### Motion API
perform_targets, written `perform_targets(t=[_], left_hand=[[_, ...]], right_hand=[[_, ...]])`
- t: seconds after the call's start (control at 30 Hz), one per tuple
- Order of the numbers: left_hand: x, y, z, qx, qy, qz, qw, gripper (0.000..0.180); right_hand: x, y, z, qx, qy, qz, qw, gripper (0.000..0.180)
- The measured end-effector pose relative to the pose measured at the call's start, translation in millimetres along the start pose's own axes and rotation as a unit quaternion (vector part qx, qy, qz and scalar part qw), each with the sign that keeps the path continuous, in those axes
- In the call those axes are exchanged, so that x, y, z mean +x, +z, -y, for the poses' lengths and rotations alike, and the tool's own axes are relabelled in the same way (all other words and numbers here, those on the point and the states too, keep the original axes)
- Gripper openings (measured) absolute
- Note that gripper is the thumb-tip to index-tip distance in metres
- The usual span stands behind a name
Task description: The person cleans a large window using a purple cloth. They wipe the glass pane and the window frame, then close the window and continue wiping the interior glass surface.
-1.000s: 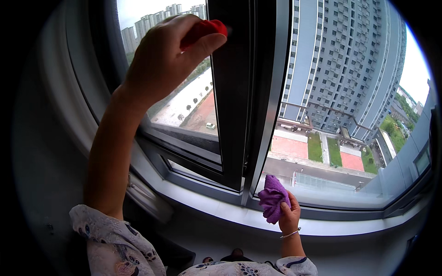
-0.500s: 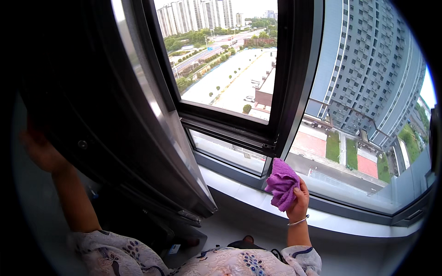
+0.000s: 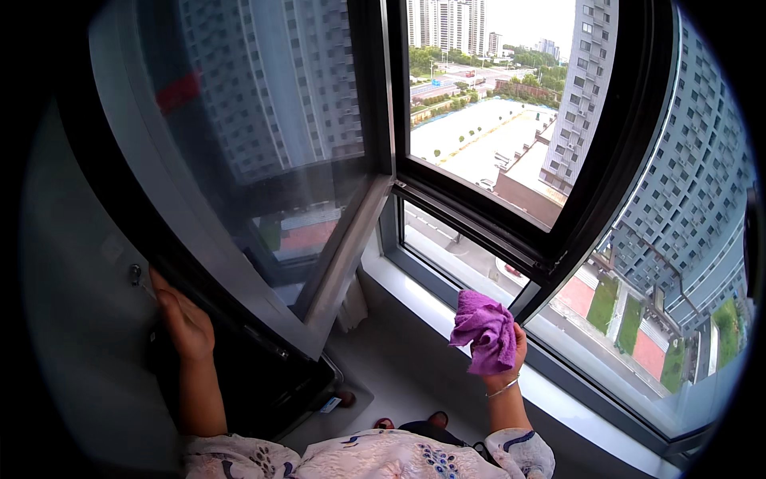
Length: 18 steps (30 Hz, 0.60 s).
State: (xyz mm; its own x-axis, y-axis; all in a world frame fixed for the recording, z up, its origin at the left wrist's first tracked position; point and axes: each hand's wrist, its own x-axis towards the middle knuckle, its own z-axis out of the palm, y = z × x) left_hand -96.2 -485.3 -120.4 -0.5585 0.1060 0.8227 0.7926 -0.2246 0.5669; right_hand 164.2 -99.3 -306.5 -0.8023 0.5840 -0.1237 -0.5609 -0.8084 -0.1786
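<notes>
A bunched purple cloth (image 3: 484, 331) is in my right hand (image 3: 520, 351), whose fingers close on it from behind and are mostly hidden. The cloth hangs just inside the white window sill (image 3: 423, 286) and appears clear of the frame. On the left, an inward-swung window sash (image 3: 263, 176) with a dark frame stands ajar, its glass mirroring the tower outside. My left hand (image 3: 190, 323) rests against the outer edge of that sash, fingers stretched along it. Close to those fingertips is a small metal fitting (image 3: 136, 275).
Beyond the sash lies the open window frame (image 3: 550, 255), with a fixed lower pane beneath it. A large fixed pane (image 3: 678, 319) fills the right side. Below the sash are a dark object (image 3: 239, 391) and my feet (image 3: 437, 418) on the grey floor.
The sash has turned from nearly edge-on to showing its glass, and the view has shifted left. My left hand now shows clearly at the sash edge. The cloth stays in my right hand.
</notes>
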Motion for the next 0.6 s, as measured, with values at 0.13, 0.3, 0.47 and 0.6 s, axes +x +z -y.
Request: perform_targets(t=[0.13, 0.3, 0.47, 0.6], left_hand=[[15, -10, 9, -0.002, -0.02, -0.022, 1.0, 0.068], [25, -16, 16, 0.048, 0.039, -0.034, 0.997, 0.082], [40, -14, 30, 0.133, 0.069, -0.075, 0.986, 0.09], [47, -22, 54, 0.207, 0.109, -0.141, 0.962, 0.085]], right_hand=[[12, 22, -28, 0.009, 0.049, 0.068, 0.996, 0.069], [9, 60, -40, -0.093, -0.015, 0.103, 0.99, 0.053], [77, 7, -49, -0.377, 0.1, 0.051, 0.919, 0.033], [102, 40, -42, -0.305, 0.14, 0.127, 0.934, 0.043]])
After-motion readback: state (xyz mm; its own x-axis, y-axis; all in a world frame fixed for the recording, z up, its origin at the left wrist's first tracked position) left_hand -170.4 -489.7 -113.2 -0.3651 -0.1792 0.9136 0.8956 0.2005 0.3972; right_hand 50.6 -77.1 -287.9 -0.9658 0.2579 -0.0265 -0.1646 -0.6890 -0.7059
